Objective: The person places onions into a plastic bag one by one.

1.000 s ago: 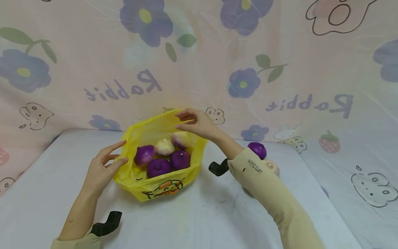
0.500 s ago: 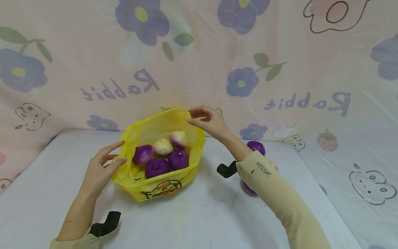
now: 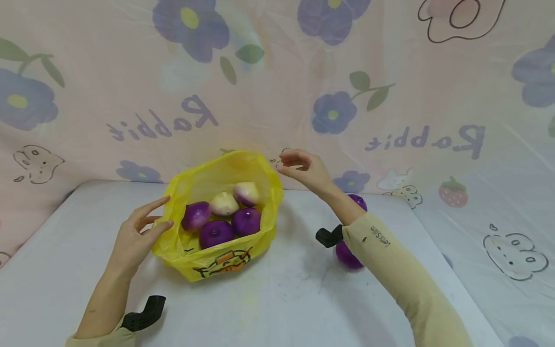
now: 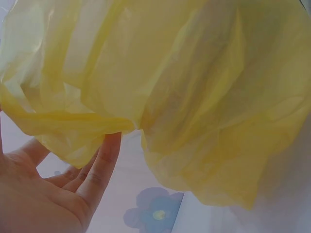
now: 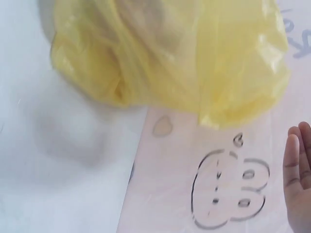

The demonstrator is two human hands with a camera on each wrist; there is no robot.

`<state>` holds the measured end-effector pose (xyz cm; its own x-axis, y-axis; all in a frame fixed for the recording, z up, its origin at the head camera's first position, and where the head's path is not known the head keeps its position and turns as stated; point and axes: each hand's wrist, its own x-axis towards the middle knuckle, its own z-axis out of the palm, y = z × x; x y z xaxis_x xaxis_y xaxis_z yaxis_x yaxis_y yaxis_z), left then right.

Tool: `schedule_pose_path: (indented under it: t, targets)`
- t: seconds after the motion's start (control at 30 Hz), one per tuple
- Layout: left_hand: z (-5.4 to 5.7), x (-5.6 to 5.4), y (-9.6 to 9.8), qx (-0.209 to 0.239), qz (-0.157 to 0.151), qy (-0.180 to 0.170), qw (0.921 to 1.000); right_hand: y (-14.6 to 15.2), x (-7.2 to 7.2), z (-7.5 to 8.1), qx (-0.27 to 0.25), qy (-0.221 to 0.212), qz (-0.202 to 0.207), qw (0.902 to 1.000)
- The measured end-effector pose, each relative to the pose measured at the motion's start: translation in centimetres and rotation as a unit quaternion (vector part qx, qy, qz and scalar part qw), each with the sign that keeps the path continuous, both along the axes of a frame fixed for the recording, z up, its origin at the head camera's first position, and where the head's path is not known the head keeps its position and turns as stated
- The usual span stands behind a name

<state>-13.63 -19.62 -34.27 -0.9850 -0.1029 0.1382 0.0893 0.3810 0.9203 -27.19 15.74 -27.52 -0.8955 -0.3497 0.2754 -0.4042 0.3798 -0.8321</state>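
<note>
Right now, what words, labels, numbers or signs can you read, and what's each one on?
"Rabbit", twice, mirrored: on the backdrop.
"LetsSlim", small and slanted, spacing uncertain: on the right sleeve.
Yellow bag: cartoon print, no readable words.
Right wrist view: backdrop lettering cut off, unreadable.

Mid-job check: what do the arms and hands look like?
The left hand and right hand wear no gloves. The beige cloth left sleeve shows only at its end; the beige cloth right sleeve carries small dark lettering. A black, elbow-shaped left wrist piece and similar black right wrist piece jut out.
</note>
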Motion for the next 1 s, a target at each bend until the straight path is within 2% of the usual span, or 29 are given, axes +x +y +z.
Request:
schedule_pose_path:
  t: [0.53,0.7,1.0]
  targets:
    - [-0.1,-0.2,-0.1,-0.011,0.007,-0.005,0.9999,5.8,-0.2,-0.5,0.053,-0.024,-0.063,0.9963]
    - [-0.1,-0.2,0.0,-0.015,0.004,-0.002,0.9999,7.7,-0.2,-1.0,0.08,-0.049,-0.083,0.9921]
    - [-0.2,-0.1,-0.1,-0.01,0.003,-0.001,0.9999,10.6,0.0,-1.8,0.139,-0.078,-0.092,0.983]
